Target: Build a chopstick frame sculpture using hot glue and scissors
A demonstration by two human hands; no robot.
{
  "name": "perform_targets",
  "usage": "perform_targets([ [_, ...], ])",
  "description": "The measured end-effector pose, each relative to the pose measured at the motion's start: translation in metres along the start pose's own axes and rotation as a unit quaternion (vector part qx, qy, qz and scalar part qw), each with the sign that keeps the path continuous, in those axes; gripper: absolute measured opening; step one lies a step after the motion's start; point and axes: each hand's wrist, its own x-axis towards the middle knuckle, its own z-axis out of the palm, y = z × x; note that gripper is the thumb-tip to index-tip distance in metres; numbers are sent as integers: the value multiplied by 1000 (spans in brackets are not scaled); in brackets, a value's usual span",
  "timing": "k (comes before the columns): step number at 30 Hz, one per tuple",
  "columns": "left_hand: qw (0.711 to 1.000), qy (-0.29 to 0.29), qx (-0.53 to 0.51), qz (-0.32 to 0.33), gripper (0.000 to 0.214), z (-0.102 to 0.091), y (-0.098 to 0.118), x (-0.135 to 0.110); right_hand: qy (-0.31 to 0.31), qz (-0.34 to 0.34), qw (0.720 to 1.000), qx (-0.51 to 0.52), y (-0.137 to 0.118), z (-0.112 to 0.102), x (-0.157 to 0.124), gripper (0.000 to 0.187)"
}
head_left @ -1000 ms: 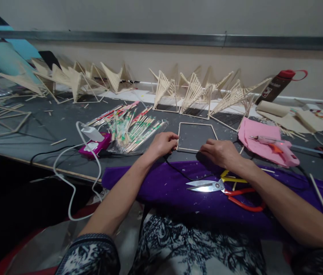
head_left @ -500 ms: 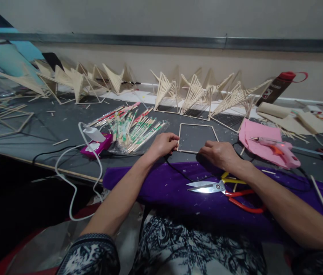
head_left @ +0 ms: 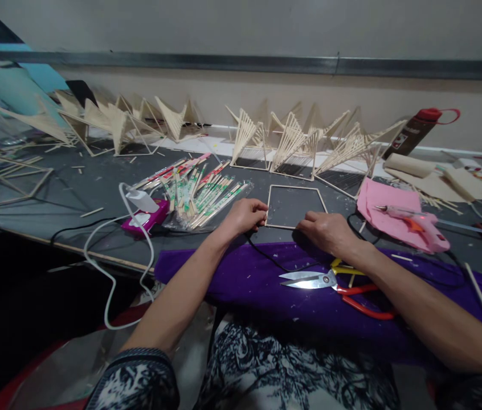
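A four-sided frame of thin wooden sticks [head_left: 294,187] lies flat on the dark table in front of me. My left hand [head_left: 247,216] pinches its near left corner between thumb and fingers. At the near right corner, my right hand [head_left: 324,229] is closed over the stick, its fingertips partly hidden. Scissors [head_left: 309,279] with red and yellow handles rest on purple cloth [head_left: 245,285], just below my right wrist. A pink glue gun [head_left: 416,225] lies on pink sheets [head_left: 384,199] to the right.
Packets of wooden chopsticks [head_left: 207,196] lie left of the frame, beside a magenta power adapter [head_left: 144,219] with a white cable [head_left: 89,259]. Stick models [head_left: 292,142] line the wall. A brown bottle [head_left: 412,132] leans at the back right. A black cord [head_left: 266,256] crosses the cloth.
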Motion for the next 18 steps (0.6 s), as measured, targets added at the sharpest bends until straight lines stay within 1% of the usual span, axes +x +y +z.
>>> perform_targets([
  [4,1000,2,-1,-2,27,0,1,0,21,9,1000,4,-1,1,1,26],
  [10,1000,2,-12,-3,25,0,-1,1,35,17,999,2,-2,3,3,26],
  [18,1000,2,-26,-13,22,0,0,1,27,13,1000,5,-2,4,4,25],
])
